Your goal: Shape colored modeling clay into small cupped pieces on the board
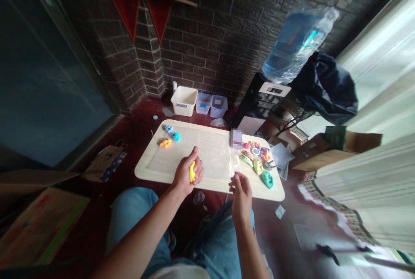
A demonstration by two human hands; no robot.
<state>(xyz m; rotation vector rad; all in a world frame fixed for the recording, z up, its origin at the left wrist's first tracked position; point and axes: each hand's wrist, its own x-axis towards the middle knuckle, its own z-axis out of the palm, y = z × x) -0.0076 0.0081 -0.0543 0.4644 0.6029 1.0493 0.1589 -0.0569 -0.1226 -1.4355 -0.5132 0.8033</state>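
Our left hand (185, 169) is closed in a fist around a lump of yellow clay (192, 172), thumb up, with part of the lump showing between the fingers and palm; it hangs over the near side of the white table (142, 171), about mid-length. Our right hand (241, 189) is over the table's near edge, further toward its right end, fingers curled and thumb close to them, so narrow; can't tell if anything sits between the fingertips. A clear textured sheet (207, 147) covers the table's middle. On the table's far left corner area we have a blue lump (168, 128), a cyan lump (176, 136) and an orange lump (165, 142), grouped but separate from the yellow one. The table's right end carries the bigger cluster: green lump (267, 179) nearest us, pale yellow lump (258, 166) just beyond, light green piece (246, 159) to its left, pink lump (247, 145) and mixed orange pieces (266, 155) further back. A small pixelated card (236, 139) is at the table's far edge, left of that cluster. Beyond the table: white bin (184, 102), two bluish clear bins beside it, and, toward the right, a water dispenser (251, 124).
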